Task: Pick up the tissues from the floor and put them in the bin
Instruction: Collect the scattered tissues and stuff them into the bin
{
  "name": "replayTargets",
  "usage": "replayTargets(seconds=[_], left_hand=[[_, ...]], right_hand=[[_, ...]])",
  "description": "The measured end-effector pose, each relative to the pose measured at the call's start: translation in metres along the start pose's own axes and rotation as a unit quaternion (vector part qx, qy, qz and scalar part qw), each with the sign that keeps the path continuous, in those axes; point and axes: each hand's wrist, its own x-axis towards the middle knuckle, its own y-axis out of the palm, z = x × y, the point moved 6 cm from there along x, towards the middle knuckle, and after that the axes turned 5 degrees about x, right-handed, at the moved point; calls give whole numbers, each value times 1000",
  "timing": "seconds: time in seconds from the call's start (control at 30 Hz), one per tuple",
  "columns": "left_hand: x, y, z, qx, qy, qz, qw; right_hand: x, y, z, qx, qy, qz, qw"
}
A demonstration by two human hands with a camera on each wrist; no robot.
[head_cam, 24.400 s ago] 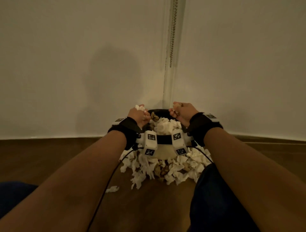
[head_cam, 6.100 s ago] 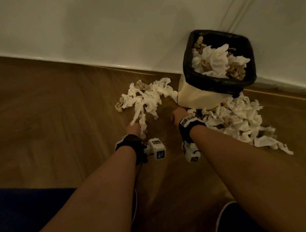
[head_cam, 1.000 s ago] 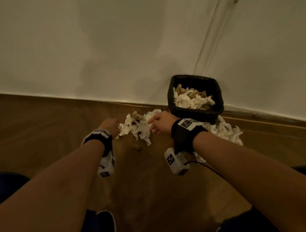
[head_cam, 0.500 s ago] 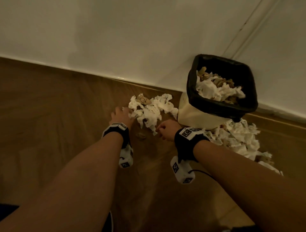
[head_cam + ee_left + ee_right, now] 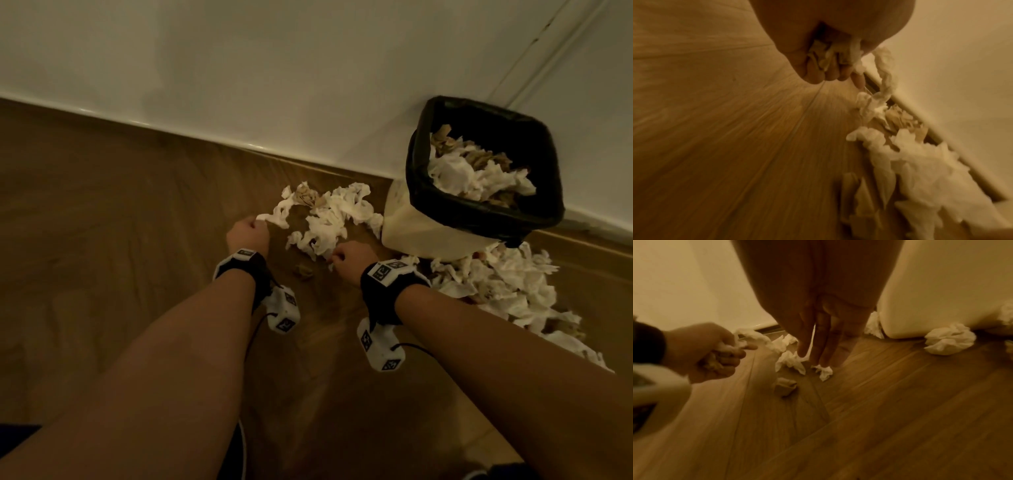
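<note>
The bin (image 5: pixel 445 236), cream with a black liner, stands against the wall and is heaped with tissues. A pile of crumpled white and brown tissues (image 5: pixel 329 219) lies on the floor left of it. My left hand (image 5: pixel 248 233) is at the pile's left edge. It grips a wad of tissues (image 5: pixel 828 56), and a twisted strip (image 5: pixel 885 76) trails from it back to the pile. My right hand (image 5: pixel 352 257) is at the pile's near edge, its straight fingers (image 5: pixel 818 340) pointing down and touching small white tissues (image 5: pixel 791 361) on the floor.
A bigger heap of tissues (image 5: pixel 507 294) spreads on the floor right of the bin. A small brown wad (image 5: pixel 785 386) lies alone between my hands. Wooden floor extends to the left and toward me. The white wall (image 5: pixel 274 68) runs behind the pile.
My left hand has closed on tissues at the pile's left edge and drawn a strip out to the left. My right hand has come down to the pile's near edge.
</note>
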Motion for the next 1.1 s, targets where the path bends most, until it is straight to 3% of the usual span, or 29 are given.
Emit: replayTargets(seconds=[0.17,0.37,0.47,0.6,0.73,0.97,1.1], left_hand=[[0,-15,22,-97,-140,8,985],[-6,-32,44,-102,-157,19,982],[-6,-36,52,-81,-126,5,989],[-6,-29,55,-184,-147,14,972],[-13,-15,53,-259,-165,26,951],[-17,-8,53,-261,-164,43,950],[-20,-9,51,-279,-178,29,943]], right_hand=[[6,15,18,-53,-23,-5,998],[9,35,28,-96,-37,-76,992],[11,38,18,-45,29,-121,991],[11,47,-4,132,170,-169,962],[15,60,-10,156,243,-140,947],[27,60,2,119,204,-80,968],[26,49,4,65,117,-74,988]])
